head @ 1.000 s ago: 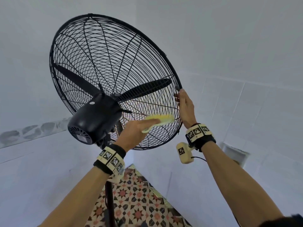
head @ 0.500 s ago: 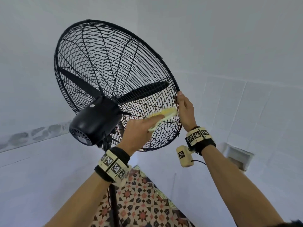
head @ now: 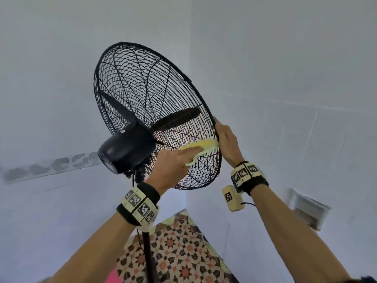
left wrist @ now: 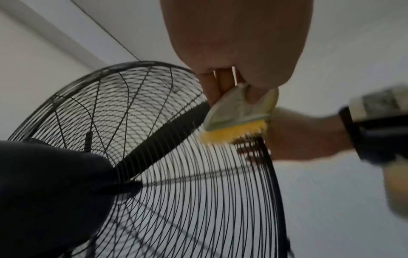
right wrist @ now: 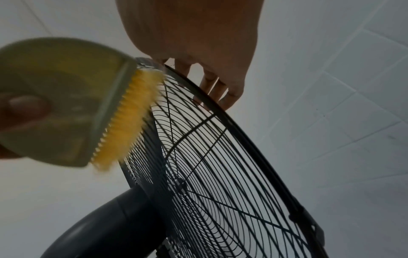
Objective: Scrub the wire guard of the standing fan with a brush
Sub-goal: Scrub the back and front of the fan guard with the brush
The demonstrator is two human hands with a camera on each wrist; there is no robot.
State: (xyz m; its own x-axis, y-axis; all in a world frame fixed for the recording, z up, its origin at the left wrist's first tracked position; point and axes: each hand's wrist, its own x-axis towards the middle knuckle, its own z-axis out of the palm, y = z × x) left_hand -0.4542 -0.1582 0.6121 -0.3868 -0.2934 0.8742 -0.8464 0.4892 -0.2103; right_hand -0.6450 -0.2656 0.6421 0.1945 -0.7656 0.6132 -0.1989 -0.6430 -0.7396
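- Task status: scrubbing is under way; the brush (head: pixel 201 147) lies with its yellow bristles against the back wires of the wire guard (head: pixel 142 84), at about 4 o'clock from the motor housing (head: pixel 126 148) in the head view
- Done so far: cannot be judged from the wires themselves; no clean or dirty patch can be told apart on the black mesh
- Left to do, as a judgement: the upper arc from 9 o'clock through 12 to 2 o'clock lies well away from the brush, and the front face of the guard is turned away from the camera
- Left hand (head: pixel 173 166): fingers curled round the pale body of the brush, with one finger laid straight along its top; it grips the brush and nothing else
- Right hand (head: pixel 226 139): fingers hooked over the outer rim of the guard at about 3 o'clock, just beside the brush tip, holding the fan head steady
- Fan position: the head is tilted, its back toward the person, on a pole (head: pixel 148 256) that runs down to a patterned tiled floor (head: pixel 183 252)
- Blades (head: pixel 177 119): inside the guard, sharply outlined
- Containers: no bucket, basin or bottle is in view
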